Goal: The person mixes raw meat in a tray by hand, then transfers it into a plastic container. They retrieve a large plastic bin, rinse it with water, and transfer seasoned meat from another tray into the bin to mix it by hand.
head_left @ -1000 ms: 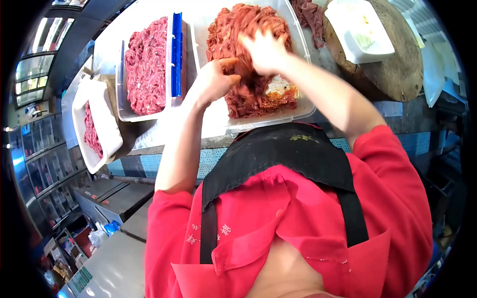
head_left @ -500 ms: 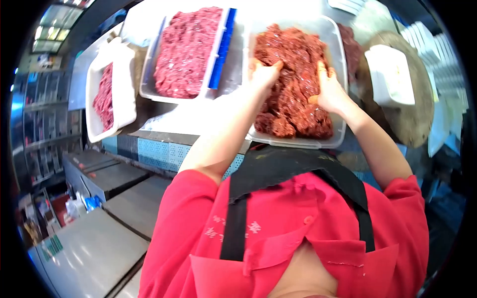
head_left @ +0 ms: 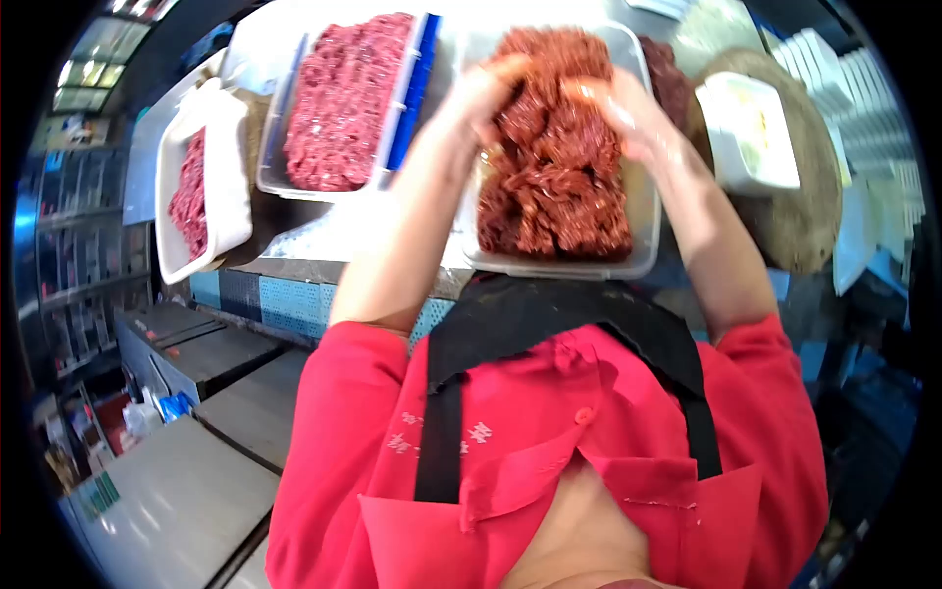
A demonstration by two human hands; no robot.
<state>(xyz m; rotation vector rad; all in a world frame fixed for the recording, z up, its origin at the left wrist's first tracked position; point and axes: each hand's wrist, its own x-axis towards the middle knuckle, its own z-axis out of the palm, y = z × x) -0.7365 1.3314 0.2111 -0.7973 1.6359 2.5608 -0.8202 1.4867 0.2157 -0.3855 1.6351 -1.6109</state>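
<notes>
Dark red, glossy minced meat (head_left: pixel 554 187) fills a clear plastic tub (head_left: pixel 643 231) in front of me. My left hand (head_left: pixel 491 93) grips the meat along its far left side, fingers curled into it and partly hidden. On the opposite side, my right hand (head_left: pixel 628 110) is closed round the same far portion, its fingers bent over the top. Between the two hands the meat is bunched up and raised, while the near part lies loose in the tub.
Left of the tub is a container of pinker minced meat (head_left: pixel 348 108) with a blue strip (head_left: pixel 414 93). Farther left, a white tub (head_left: pixel 235 177) is tilted. On the right, a white container (head_left: pixel 751 133) rests on a round wooden block (head_left: pixel 810 216), near stacked white trays (head_left: pixel 814 69).
Both hands have moved toward the far end of the tub and closed on the meat there, bunching it up. The view has shifted slightly, so the containers appear farther left.
</notes>
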